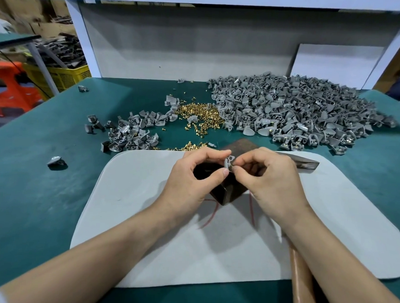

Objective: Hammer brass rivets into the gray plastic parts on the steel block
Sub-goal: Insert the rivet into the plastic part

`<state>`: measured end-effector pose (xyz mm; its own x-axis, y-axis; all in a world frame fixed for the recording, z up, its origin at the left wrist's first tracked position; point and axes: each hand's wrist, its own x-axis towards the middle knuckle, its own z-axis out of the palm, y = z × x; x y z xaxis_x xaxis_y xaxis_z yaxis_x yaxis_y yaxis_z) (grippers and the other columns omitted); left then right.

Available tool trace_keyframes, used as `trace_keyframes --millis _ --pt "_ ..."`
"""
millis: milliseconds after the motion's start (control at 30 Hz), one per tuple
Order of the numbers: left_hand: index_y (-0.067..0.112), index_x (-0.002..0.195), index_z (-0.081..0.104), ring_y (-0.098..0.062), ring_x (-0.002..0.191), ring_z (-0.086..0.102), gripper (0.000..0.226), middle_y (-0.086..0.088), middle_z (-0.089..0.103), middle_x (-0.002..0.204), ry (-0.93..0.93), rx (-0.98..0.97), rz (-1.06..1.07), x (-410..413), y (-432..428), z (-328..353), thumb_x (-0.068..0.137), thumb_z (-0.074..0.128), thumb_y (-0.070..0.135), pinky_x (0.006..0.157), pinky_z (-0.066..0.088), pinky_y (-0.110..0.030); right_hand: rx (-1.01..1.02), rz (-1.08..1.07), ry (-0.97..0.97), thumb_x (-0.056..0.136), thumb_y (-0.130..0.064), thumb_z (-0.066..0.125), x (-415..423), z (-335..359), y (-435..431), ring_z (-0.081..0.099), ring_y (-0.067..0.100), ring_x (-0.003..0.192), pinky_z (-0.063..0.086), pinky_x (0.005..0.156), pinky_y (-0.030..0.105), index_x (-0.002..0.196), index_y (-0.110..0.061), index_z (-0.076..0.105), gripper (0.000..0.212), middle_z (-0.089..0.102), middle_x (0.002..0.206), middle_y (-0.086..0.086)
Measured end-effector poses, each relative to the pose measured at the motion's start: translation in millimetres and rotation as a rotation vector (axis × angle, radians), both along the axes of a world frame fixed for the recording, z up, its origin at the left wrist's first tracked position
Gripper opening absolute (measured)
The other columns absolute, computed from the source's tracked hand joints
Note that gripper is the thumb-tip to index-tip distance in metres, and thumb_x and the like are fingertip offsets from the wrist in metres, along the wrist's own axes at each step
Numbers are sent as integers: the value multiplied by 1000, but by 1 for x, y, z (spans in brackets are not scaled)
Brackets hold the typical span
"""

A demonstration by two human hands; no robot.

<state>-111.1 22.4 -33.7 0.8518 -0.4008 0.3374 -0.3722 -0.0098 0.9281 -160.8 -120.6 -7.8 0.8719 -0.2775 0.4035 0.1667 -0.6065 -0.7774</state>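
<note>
Gray plastic comes first: one small gray plastic part (pixel 228 162) with a round eyelet at its top is pinched between the thumb and forefinger of my left hand (pixel 193 176). The hand's other fingers are curled under. The part stands roughly upright, its long axis running from the eyelet down toward me. It hovers just above the dark, square-cornered steel block (pixel 224 194) and is not yet seated on it.

My right hand (pixel 270 176) meets it from the right. Thumb and forefinger are closed tight on something tiny at the part's lower edge. I take it for a short brass rivet (pixel 233 167), though it is too small to be sure. So the rivet goes in sideways, from right to left, and the right hand is the nearer one for that. The left hand only has to keep the part steady. Both wrists are bent inward with the knuckles up and the forearms converging over the pale rounded felt pad (pixel 147 217).

The block lies directly beneath the pinch, so the next move is straight down. The wedge-shaped steel head of the wooden-handled hammer (pixel 305 163) pokes out just beyond my right hand, and its handle runs back under that forearm. Whether my palm grips it I cannot tell.

Farther off on the green bench top (pixel 45 191) are a loose heap of brass rivets (pixel 200 115) and a big pile of gray parts (pixel 298 114).
</note>
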Motion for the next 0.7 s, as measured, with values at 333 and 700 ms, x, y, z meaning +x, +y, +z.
trace_keyframes --millis 333,700 --pt "27 99 67 -10 100 58 27 -3 68 98 -14 26 -36 0 1 2 80 71 8 90 40 -19 -14 -11 -6 74 -2 72 0 -3 0 54 7 63 44 63 18 70 -26 66 25 60 71 -8" --pt "32 98 66 -19 105 58 26 5 70 98 -50 15 -38 0 0 4 76 68 18 99 44 -36 -50 -44 -40 71 0 72 0 -3 2 54 9 67 40 60 11 72 -15 71 15 62 71 -3"
